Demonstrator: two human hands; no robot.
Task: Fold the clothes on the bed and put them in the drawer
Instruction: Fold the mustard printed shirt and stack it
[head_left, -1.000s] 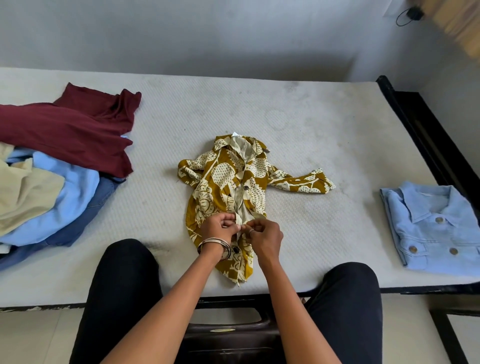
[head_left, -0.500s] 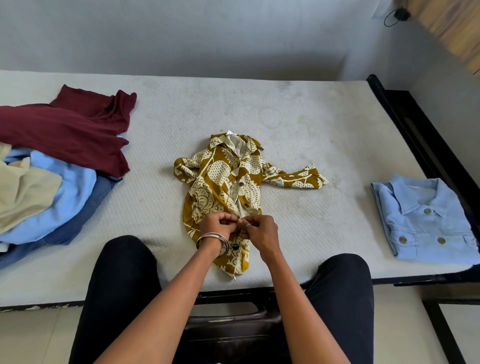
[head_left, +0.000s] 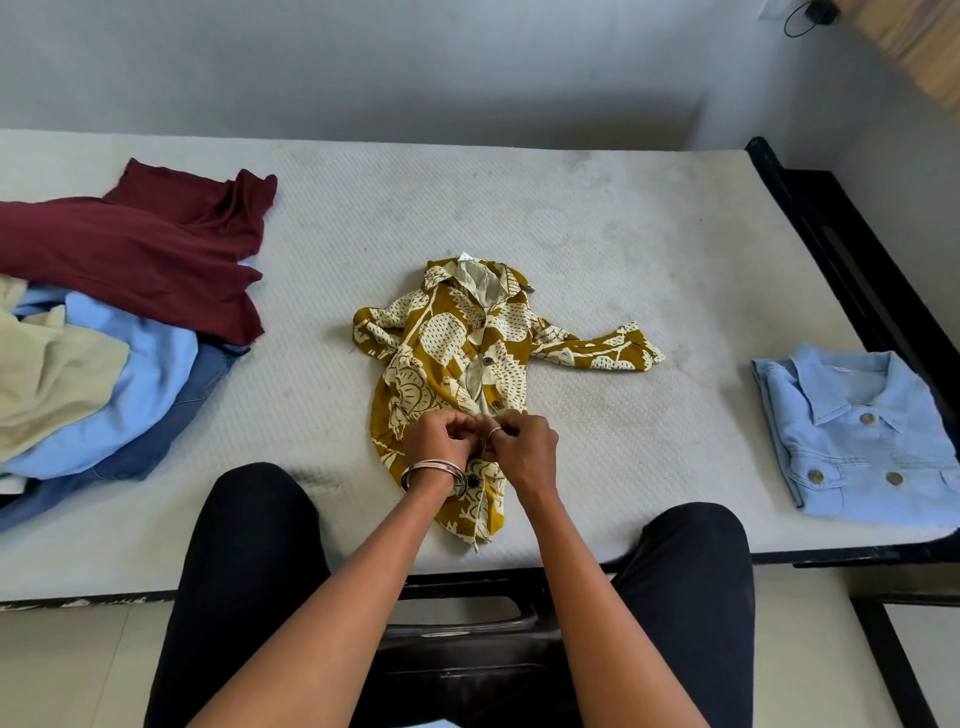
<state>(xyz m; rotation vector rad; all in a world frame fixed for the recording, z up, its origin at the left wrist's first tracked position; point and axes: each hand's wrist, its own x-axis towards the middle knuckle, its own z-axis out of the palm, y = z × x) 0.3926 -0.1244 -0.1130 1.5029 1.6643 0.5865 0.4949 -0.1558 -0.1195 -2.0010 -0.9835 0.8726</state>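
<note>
A small mustard and cream patterned shirt (head_left: 457, 353) lies face up in the middle of the bed, collar away from me, one sleeve stretched to the right. My left hand (head_left: 439, 441), with bangles on the wrist, and my right hand (head_left: 522, 449) meet over the lower button placket. Both pinch the front edges of the shirt together there. A folded light blue shirt (head_left: 857, 436) lies at the bed's right end.
A loose pile lies at the bed's left end: a maroon garment (head_left: 140, 244) on top, then cream, light blue and dark blue pieces (head_left: 130, 400). The white mattress (head_left: 597, 228) sits in a black frame (head_left: 852, 249). My knees press against the near edge.
Both hands stay pinched on the shirt's placket, with small finger movements only. The view has shifted slightly as my head moved.
</note>
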